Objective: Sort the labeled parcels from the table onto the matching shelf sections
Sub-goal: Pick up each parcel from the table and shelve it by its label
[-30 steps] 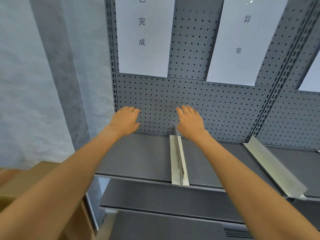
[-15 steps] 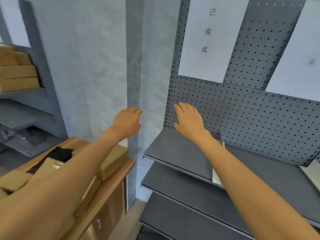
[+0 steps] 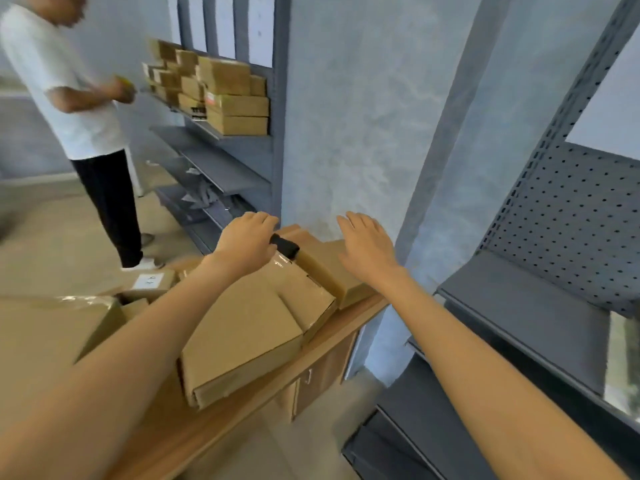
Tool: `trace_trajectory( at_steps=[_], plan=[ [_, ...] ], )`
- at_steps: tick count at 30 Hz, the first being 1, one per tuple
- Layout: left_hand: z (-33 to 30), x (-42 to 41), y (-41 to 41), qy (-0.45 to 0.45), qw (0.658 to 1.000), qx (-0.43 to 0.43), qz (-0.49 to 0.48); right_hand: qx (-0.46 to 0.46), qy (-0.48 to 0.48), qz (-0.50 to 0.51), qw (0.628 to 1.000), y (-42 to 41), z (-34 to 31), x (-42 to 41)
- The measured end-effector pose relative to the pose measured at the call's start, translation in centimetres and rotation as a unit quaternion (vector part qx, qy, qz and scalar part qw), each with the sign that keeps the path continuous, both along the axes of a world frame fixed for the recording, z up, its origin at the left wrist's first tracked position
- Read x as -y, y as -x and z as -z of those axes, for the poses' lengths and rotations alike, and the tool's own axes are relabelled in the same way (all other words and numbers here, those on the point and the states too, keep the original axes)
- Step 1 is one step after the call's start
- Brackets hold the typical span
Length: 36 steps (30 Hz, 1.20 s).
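Observation:
Several brown cardboard parcels lie piled on the wooden table (image 3: 221, 424): a large flat one (image 3: 239, 337), a taped one (image 3: 299, 289) leaning on it, and a smaller one (image 3: 323, 268) at the table's far end. A black object (image 3: 284, 245) lies on top of the pile. My left hand (image 3: 247, 240) hovers over the pile with fingers bent down, right beside the black object. My right hand (image 3: 367, 247) is spread flat with straight fingers above the far parcel, holding nothing. The grey shelf (image 3: 519, 306) with its pegboard back (image 3: 571, 220) stands at the right.
A person in a white shirt (image 3: 65, 81) stands at the left by another grey shelf stacked with boxes (image 3: 225, 98). A parcel with a white label (image 3: 149, 282) and a big box (image 3: 45, 327) lie at the table's left. A blue-grey wall pillar (image 3: 346, 116) rises behind the table.
My view has swung left from the grey shelf to the table. Both hands have come away from the shelf and now hover over the pile of parcels.

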<state>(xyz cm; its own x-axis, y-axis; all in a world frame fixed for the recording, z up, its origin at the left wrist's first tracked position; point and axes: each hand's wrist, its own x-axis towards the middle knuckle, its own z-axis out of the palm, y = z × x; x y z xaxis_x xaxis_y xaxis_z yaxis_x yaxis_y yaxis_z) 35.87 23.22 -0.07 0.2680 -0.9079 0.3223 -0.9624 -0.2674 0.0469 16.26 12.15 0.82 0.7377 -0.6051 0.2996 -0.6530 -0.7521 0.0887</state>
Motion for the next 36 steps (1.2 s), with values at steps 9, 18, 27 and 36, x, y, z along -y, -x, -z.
trace_trajectory(
  at_steps=[9, 18, 27, 36],
  plan=[
    [6.1, -9.4, -5.7, -0.066, 0.989, -0.052, -0.124, -0.036, -0.033, -0.087, 0.995, -7.9, 6.8, -3.5],
    [11.7, -11.5, -5.8, -0.13, 0.962, -0.12, -0.21, -0.077, -0.108, -0.134, 0.982, -10.6, 11.3, -2.3],
    [16.3, -8.9, -4.8, -0.166, 0.932, -0.18, -0.268, -0.1, -0.176, -0.155, 0.967, -11.2, 15.5, 2.2],
    [19.8, -7.4, -3.0, -0.146, 0.89, -0.274, -0.334, -0.064, -0.385, -0.127, 0.912, -11.5, 20.4, 4.0]
  ],
)
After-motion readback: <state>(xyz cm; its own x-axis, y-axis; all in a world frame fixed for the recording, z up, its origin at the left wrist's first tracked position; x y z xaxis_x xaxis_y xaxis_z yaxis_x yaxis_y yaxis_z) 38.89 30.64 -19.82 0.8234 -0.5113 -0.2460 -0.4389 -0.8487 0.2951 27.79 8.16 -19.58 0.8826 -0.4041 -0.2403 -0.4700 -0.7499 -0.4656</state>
